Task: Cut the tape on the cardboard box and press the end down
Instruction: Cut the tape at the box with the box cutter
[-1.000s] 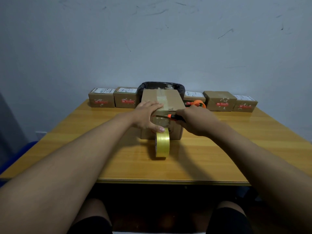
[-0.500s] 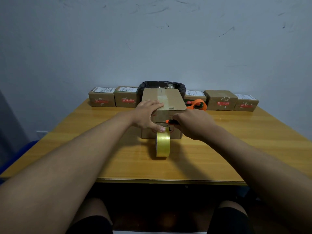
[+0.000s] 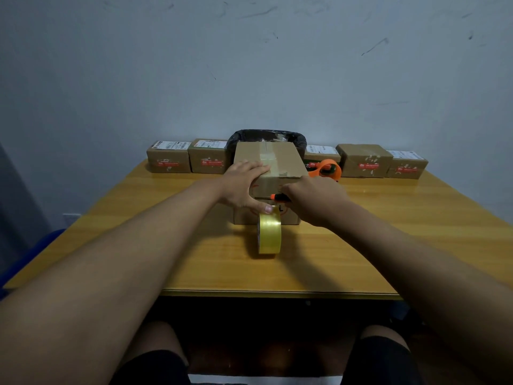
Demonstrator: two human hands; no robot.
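Observation:
A brown cardboard box stands in the middle of the table, with clear tape along its top. My left hand lies flat over the box's near left corner, its thumb pressing on the front face just above a yellow tape roll. The roll stands on edge against the box front. My right hand is closed around an orange and black utility knife, whose tip lies across the front face above the roll.
A row of small labelled parcels lines the table's far edge on both sides. A black-lined bin sits behind the box. Orange-handled scissors lie right of the box. The table's near edge is above my knees.
My right hand has slid the knife down and leftward across the box front, toward my left thumb. The left hand and the tape roll have stayed in place.

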